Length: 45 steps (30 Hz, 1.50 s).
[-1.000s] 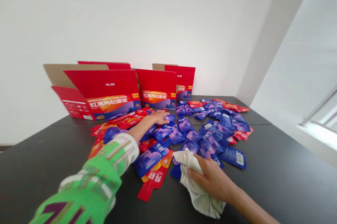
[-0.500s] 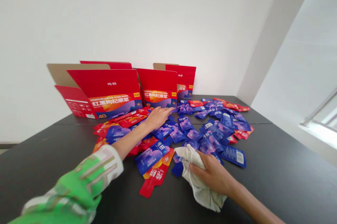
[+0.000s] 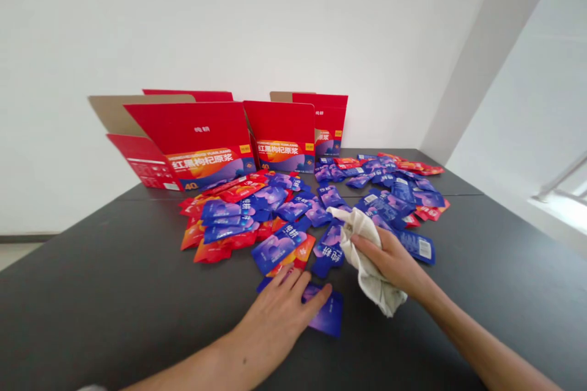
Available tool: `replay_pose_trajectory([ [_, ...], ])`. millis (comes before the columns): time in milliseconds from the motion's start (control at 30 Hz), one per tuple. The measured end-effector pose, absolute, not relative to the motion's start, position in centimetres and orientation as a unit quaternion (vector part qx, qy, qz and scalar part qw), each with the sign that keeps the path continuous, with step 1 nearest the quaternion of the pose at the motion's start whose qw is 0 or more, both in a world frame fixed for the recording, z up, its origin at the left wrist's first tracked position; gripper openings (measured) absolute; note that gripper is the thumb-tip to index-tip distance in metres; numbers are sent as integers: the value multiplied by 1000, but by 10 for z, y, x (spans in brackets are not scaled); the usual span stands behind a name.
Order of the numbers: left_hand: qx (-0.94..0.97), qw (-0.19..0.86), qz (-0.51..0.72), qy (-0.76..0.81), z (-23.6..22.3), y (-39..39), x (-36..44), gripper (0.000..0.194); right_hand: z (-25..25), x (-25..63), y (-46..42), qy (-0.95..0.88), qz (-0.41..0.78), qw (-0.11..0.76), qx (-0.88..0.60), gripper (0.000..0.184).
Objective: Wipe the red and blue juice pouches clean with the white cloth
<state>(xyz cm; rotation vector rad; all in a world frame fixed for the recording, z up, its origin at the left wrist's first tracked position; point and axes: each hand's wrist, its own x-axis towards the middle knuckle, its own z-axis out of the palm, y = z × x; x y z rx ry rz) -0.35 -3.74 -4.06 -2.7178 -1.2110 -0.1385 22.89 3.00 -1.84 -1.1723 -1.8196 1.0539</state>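
Observation:
A blue pouch (image 3: 329, 317) lies flat near the front of the table, partly covered by my left hand (image 3: 277, 308). My left fingers and thumb bend over it and grip it from above; their tips reach its far edge. Bunched in my right hand (image 3: 389, 256) is a cream cloth (image 3: 373, 278), held just above the right side of the pouches. Beyond my left fingers, a larger blue pouch (image 3: 277, 250) rests on an orange-red pouch (image 3: 305, 249). Another blue pouch (image 3: 329, 247) sits between my two hands.
Red and blue pouches (image 3: 229, 219) are heaped at the left, with more blue pouches (image 3: 389, 195) to the right. Several open red cartons stand behind, among them a large carton (image 3: 197, 134), a middle carton (image 3: 282, 128) and a rear carton (image 3: 331, 122). The table (image 3: 114, 293) is dark.
My left hand has come back from the far pouches to the front, where a blue pouch now lies beneath it. My right hand, still with the cloth, has shifted slightly up and right.

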Motion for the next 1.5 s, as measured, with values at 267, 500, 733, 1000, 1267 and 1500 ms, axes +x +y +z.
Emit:
replay_pose_trajectory([
  [267, -890, -63, -80, -444, -37, -42, -11, 94, -14, 213, 8, -773, 350, 301, -436, 26],
  [500, -861, -112, -115, -482, -41, -47, -41, 89, -4, 209, -3, -799, 298, 253, -456, 24],
  [733, -874, -114, -184, -436, -47, -44, -15, 59, -17, 168, -47, -860, 194, 143, -449, 26],
  [1000, -815, -164, -228, -507, -59, -44, -12, 104, -17, 184, -31, -832, 72, 47, -548, 31],
  [1267, -812, -171, -233, -507, -60, -43, -7, 107, -17, 179, -32, -879, 99, 42, -464, 37],
  [1500, -842, -139, -206, -479, -63, -44, -10, 114, -17, 184, -29, -897, 88, 64, -429, 33],
])
